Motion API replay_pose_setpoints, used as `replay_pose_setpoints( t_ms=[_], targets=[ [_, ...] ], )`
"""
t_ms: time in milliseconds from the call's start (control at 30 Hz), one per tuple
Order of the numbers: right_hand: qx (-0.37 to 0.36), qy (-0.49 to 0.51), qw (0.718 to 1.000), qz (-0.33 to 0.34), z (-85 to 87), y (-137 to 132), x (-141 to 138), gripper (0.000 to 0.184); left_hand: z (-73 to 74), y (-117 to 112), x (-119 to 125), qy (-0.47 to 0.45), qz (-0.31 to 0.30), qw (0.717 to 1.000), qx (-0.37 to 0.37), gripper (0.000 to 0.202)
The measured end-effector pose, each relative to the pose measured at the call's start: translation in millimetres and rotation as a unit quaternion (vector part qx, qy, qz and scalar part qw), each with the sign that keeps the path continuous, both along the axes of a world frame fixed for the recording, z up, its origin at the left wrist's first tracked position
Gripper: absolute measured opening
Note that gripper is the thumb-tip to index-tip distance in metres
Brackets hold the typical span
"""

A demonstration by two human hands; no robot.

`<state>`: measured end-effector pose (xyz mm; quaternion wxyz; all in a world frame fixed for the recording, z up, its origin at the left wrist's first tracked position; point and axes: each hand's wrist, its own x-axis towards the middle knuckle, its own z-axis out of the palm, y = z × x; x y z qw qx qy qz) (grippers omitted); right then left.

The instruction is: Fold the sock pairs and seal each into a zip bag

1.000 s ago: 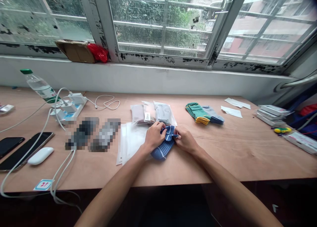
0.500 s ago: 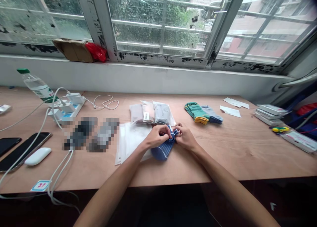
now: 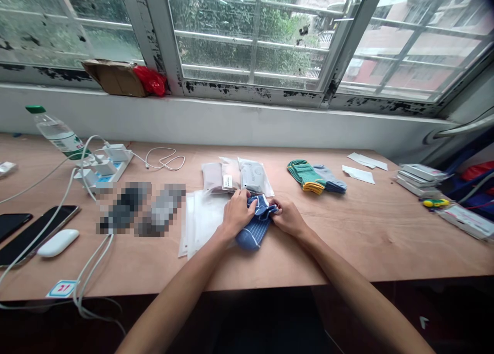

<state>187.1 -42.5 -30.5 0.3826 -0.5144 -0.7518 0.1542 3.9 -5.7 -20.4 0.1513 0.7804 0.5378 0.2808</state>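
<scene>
A blue striped sock (image 3: 252, 236) lies on the table in front of me, its toe toward me and its cuff folded and bunched at the far end. My left hand (image 3: 238, 214) grips the left side of the cuff, thumb on top of the fabric. On the other side, my right hand (image 3: 288, 217) pinches the cuff's right edge between curled fingers. Flat clear plastic bags (image 3: 208, 212) lie to the left, partly under my left hand and forearm. Just beyond my hands are several packed pouches (image 3: 255, 178), one with a white label.
Green-and-yellow folded socks (image 3: 306, 175) and grey-blue socks (image 3: 331, 179) lie back right, with paper slips (image 3: 358, 174) beyond. Boxes (image 3: 422, 176) and a yellow-green tool (image 3: 436, 202) are at far right. Leftward are a bottle (image 3: 59, 135), power strip (image 3: 110, 171), cables, phones (image 3: 42, 233) and mouse (image 3: 57, 243).
My left hand has shifted left along the cuff, away from my right hand. The cuff now spreads wider between them, while my right hand stays nearly in place.
</scene>
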Motion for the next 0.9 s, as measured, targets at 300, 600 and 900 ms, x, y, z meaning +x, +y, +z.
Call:
replay_pose_setpoints(
  t_ms=[300,600,900],
  targets=[
    [-0.009,0.003,1.0,-0.021,-4.6,0.3,1.0,0.02,5.6,-1.9,0.2,-0.081,-0.062,0.994,0.041,0.002],
    [-0.021,0.015,1.0,0.017,-3.3,0.6,2.9,0.039,22.1,-7.3,-0.5,-0.268,-0.238,0.924,-0.133,0.019],
    [-0.006,-0.008,1.0,0.027,-2.7,-1.6,1.8,0.027,1.9,2.0,-2.8,0.03,-0.01,0.999,-0.029,0.016]
  ],
)
